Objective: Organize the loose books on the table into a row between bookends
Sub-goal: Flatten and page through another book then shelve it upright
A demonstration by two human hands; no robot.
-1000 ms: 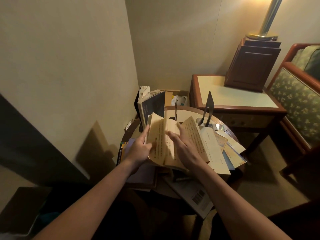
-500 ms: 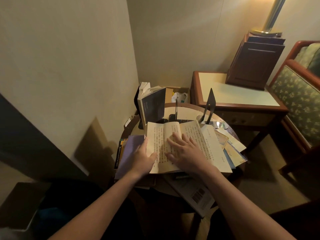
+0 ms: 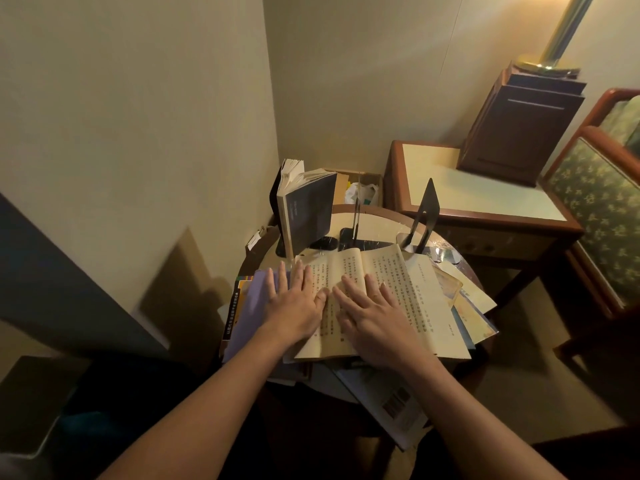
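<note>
Both hands now press flat, fingers spread: left hand (image 3: 298,306) and right hand (image 3: 372,315) on open book (image 3: 381,299); spine points toward bookend (image 3: 424,216) beyond it on counter (image 3: 377,220).

round table (image 3: 377,216) | bookends (image 3: 424,216) | upright book (image 3: 306,211) | loose books (image 3: 408,303)

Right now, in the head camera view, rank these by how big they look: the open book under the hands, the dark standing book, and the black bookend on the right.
1. Open book, clearly largest.
2. Dark standing book.
3. Black bookend, smallest.
The open book lies nearest the camera, which exaggerates its lead.
</note>
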